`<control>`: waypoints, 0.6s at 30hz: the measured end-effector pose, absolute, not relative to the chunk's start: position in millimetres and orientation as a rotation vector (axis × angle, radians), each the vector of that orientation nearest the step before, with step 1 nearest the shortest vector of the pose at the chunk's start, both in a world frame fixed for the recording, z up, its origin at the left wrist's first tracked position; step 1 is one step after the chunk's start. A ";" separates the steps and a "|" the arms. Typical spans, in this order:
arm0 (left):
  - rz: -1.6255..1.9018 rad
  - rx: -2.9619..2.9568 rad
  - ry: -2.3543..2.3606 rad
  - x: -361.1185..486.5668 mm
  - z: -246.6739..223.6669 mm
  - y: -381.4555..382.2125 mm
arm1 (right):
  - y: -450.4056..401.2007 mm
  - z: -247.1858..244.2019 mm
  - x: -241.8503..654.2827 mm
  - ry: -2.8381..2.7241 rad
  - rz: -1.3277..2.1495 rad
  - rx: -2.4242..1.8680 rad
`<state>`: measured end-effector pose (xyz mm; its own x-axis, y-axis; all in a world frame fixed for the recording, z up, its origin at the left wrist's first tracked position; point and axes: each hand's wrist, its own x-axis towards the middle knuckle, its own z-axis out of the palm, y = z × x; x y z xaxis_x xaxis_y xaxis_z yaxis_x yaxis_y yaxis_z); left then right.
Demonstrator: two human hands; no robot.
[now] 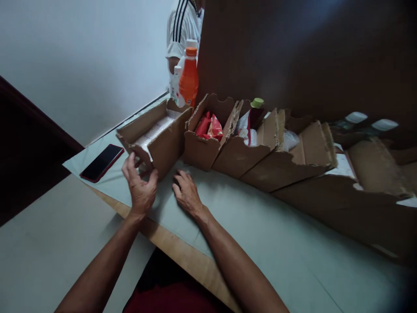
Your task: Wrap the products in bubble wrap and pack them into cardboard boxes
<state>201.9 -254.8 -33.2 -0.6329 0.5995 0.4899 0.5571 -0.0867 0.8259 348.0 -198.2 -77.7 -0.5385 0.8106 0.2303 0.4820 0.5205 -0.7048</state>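
Note:
At the near end of the leftmost cardboard box (167,148), my left hand (140,187) has its fingers and thumb spread across the front panel, gripping it. Inside that box lies a stack of something wrapped in clear plastic (158,130). My right hand (187,191) rests on the pale green tablecloth (228,217), just right of the box and apart from it. Its fingers are loosely bent and a little apart, with nothing visible in them. A second cardboard box (200,152) beside it holds red packets (210,126).
More open cardboard boxes (299,171) run to the right. A phone (102,163) lies left of my left hand. Behind the boxes stand an orange bottle (189,78) and white-capped bottles (356,117). A person in a white shirt (184,26) is at the back, near the dark panel (293,52).

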 end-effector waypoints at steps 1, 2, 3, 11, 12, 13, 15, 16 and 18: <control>1.857 1.353 2.056 204.1 -33.6 -241.9 | -198.8 -79.0 348.4 -2.212 0.787 -1.048; 1.844 1.377 2.011 206.7 -34.4 -229.2 | -198.9 -79.8 348.8 -2.208 0.785 -1.044; 1.827 1.398 1.965 209.8 -35.3 -217.1 | -198.7 -80.2 349.3 -2.205 0.786 -1.040; 1.668 1.452 1.631 236.1 -44.2 -171.0 | -195.1 -81.3 352.1 -2.193 0.817 -1.008; 1.655 1.423 1.632 237.8 -46.8 -174.4 | -195.2 -81.2 352.0 -2.193 0.818 -1.005; 1.631 1.385 1.641 239.3 -50.2 -180.2 | -195.4 -81.1 352.0 -2.194 0.819 -1.002; 1.534 1.305 1.651 242.0 -59.4 -197.7 | -196.1 -80.2 352.0 -2.197 0.818 -0.993; 1.473 1.279 1.648 243.3 -64.6 -208.5 | -196.3 -79.6 352.2 -2.201 0.816 -0.987; 1.381 1.260 1.636 245.4 -75.0 -230.6 | -196.2 -78.3 352.8 -2.223 0.809 -0.968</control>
